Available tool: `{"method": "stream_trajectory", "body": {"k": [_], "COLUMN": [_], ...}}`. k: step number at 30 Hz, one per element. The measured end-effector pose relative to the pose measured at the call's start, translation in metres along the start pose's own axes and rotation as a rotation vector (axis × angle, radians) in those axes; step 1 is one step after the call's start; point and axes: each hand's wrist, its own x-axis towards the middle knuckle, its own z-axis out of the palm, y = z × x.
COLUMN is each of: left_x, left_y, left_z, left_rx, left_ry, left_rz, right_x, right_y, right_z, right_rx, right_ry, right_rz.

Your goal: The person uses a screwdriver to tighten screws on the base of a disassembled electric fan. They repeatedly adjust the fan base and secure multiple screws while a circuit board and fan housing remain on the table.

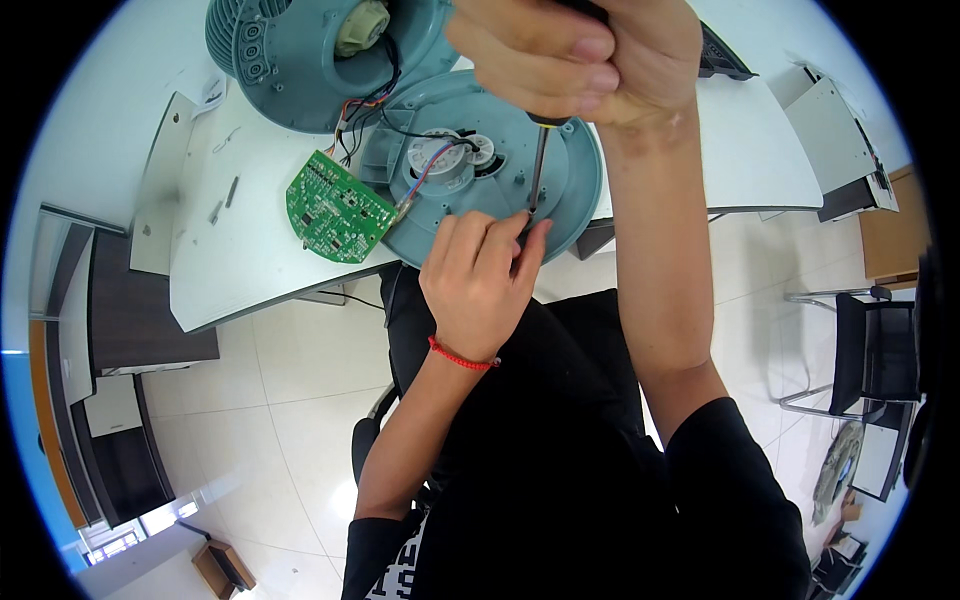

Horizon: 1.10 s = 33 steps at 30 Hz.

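Observation:
My right hand (580, 60) is wrapped round the handle of a screwdriver (540, 168), whose shaft points down to the round teal plastic base (570, 200). At the screwdriver's tip, the thumb and forefinger of my left hand (480, 265) are pinched together over the base's near edge. Whatever lies between those fingertips is too small to make out. A white round motor part (437, 160) sits in the middle of the base. Wires run from it to a green circuit board (340, 210), which lies tilted against the base's left side.
Behind the base, a larger teal housing (290, 65) with a ribbed side rests on the white table (240, 270), joined by black wires. Small metal pieces (231, 192) lie at the left. A dark plastic part (722, 55) is at the back right. A black chair (875, 345) stands further right.

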Motion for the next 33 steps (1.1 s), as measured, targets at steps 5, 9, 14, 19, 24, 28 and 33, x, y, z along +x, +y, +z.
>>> {"method": "stream_trajectory", "body": {"k": [5, 9, 14, 19, 24, 28, 33], "left_x": [-0.002, -0.004, -0.006, -0.008, -0.013, -0.012, -0.007], "left_y": [-0.002, 0.001, -0.001, -0.011, -0.017, -0.022, -0.026], "left_z": [0.001, 0.002, 0.003, -0.001, -0.003, -0.01, -0.009], "left_rx": [0.007, 0.035, 0.055, -0.031, 0.034, 0.053, 0.05], "left_ry": [0.015, 0.017, 0.029, 0.079, 0.084, 0.064, 0.03], "left_rz": [0.019, 0.033, 0.057, 0.156, 0.227, 0.28, 0.342], "right_x": [0.003, 0.001, 0.003, 0.012, 0.021, 0.02, 0.019], "right_y": [-0.001, 0.003, 0.001, -0.001, 0.001, -0.001, -0.004], "right_z": [-0.012, -0.013, -0.015, 0.017, 0.049, 0.049, 0.044], "right_rx": [0.096, 0.247, 0.152, -0.343, -0.617, -0.448, -0.457], "right_ry": [-0.146, -0.245, -0.078, 0.552, 0.809, 0.78, 0.836], "right_rz": [0.041, 0.045, 0.074, 0.145, 0.171, 0.15, 0.133]}}
